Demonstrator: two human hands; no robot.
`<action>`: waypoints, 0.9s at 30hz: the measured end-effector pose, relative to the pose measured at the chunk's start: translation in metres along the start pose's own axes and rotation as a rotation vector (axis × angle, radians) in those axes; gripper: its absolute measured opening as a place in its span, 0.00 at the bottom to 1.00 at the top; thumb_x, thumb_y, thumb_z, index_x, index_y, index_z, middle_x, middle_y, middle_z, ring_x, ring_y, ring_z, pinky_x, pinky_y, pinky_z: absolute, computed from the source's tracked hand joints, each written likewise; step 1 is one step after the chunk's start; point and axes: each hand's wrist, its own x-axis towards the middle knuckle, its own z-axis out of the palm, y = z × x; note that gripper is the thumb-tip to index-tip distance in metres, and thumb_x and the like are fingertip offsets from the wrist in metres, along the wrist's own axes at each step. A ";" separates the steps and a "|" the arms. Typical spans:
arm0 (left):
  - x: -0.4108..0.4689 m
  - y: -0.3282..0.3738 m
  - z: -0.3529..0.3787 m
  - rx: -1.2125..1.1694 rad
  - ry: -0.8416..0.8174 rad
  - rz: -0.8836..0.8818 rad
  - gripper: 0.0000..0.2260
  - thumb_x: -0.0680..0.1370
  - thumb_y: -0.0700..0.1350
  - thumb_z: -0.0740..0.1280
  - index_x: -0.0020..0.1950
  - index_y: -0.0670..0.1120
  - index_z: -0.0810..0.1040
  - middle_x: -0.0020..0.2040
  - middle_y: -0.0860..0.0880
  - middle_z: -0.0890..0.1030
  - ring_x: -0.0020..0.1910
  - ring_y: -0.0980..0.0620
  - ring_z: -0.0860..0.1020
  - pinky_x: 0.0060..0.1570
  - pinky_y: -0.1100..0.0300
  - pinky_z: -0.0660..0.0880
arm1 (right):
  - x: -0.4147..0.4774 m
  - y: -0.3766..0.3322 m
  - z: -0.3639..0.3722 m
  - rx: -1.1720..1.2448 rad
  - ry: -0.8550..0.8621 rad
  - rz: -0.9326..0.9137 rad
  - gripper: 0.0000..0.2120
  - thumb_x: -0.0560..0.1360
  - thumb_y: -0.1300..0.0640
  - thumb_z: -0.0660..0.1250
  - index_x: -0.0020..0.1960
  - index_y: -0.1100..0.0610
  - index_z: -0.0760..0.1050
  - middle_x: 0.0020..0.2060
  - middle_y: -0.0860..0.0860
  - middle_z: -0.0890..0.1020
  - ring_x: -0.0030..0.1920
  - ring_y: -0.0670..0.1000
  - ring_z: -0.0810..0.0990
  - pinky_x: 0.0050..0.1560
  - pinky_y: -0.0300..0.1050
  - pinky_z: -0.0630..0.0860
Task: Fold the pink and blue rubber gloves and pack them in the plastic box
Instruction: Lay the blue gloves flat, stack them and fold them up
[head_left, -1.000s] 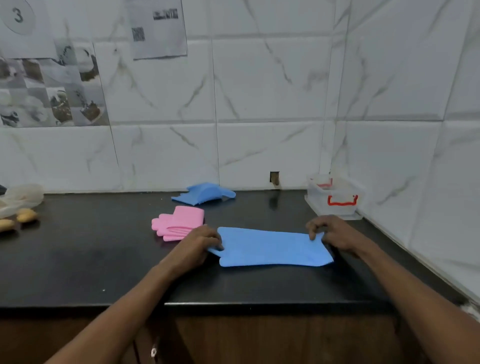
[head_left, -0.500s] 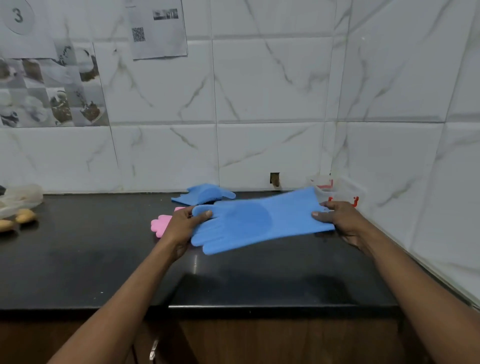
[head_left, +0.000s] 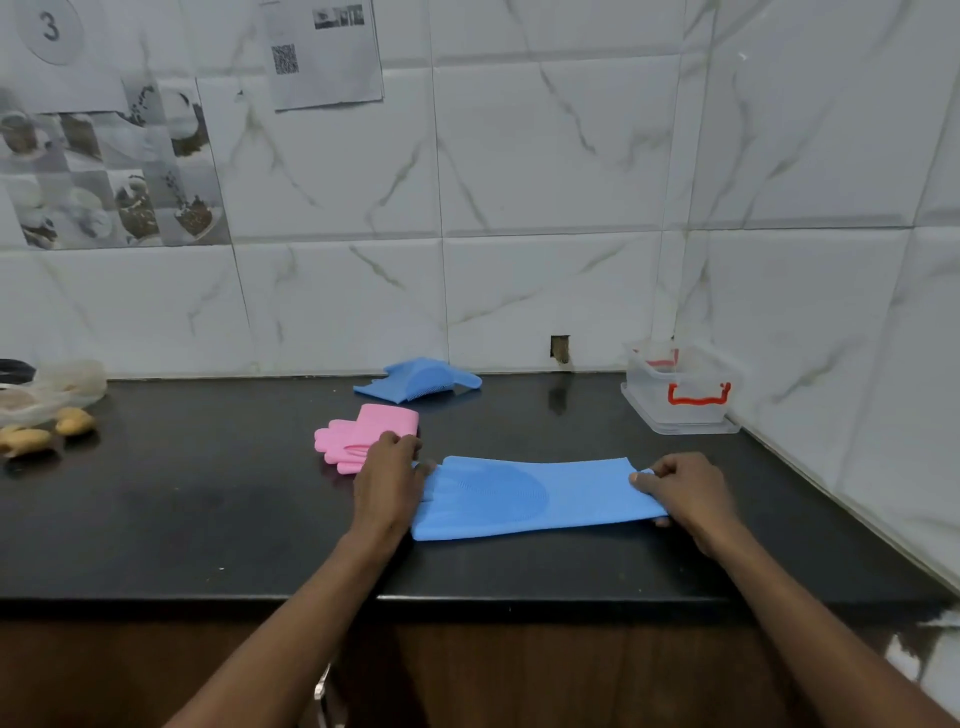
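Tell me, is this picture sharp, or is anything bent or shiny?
Head view: the wide lens bows the tile lines; the glossy black stone counter mirrors the wall hole; the flat blue rubber glove is sharp, the clear plastic box looks softer; light dim.

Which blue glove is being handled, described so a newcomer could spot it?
On the black countertop, look toward the front edge, between the person's hands. The blue glove lies flat there, left hand holding its finger end, right hand pinching its cuff. Its neighbours differ: the other blue glove is bunched by the wall, the pink gloves are folded.
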 end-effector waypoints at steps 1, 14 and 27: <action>-0.001 0.003 -0.002 0.068 0.100 0.129 0.08 0.74 0.37 0.70 0.53 0.41 0.82 0.54 0.43 0.80 0.53 0.43 0.77 0.46 0.52 0.75 | -0.005 -0.002 0.001 -0.090 0.071 -0.052 0.10 0.72 0.52 0.72 0.37 0.57 0.78 0.34 0.51 0.81 0.30 0.52 0.81 0.30 0.43 0.75; -0.008 0.033 0.024 0.269 -0.724 0.366 0.27 0.83 0.60 0.45 0.81 0.55 0.46 0.81 0.52 0.46 0.80 0.51 0.44 0.77 0.48 0.41 | -0.032 -0.080 0.100 -0.408 -0.458 -0.550 0.32 0.80 0.38 0.48 0.78 0.55 0.54 0.78 0.52 0.56 0.78 0.51 0.51 0.76 0.51 0.48; 0.001 0.025 0.010 -0.129 -0.772 0.088 0.32 0.79 0.68 0.46 0.80 0.56 0.53 0.80 0.55 0.52 0.79 0.55 0.49 0.78 0.51 0.43 | 0.018 0.003 0.023 -0.612 -0.129 -0.157 0.42 0.74 0.28 0.39 0.79 0.53 0.51 0.79 0.53 0.53 0.78 0.54 0.53 0.75 0.62 0.50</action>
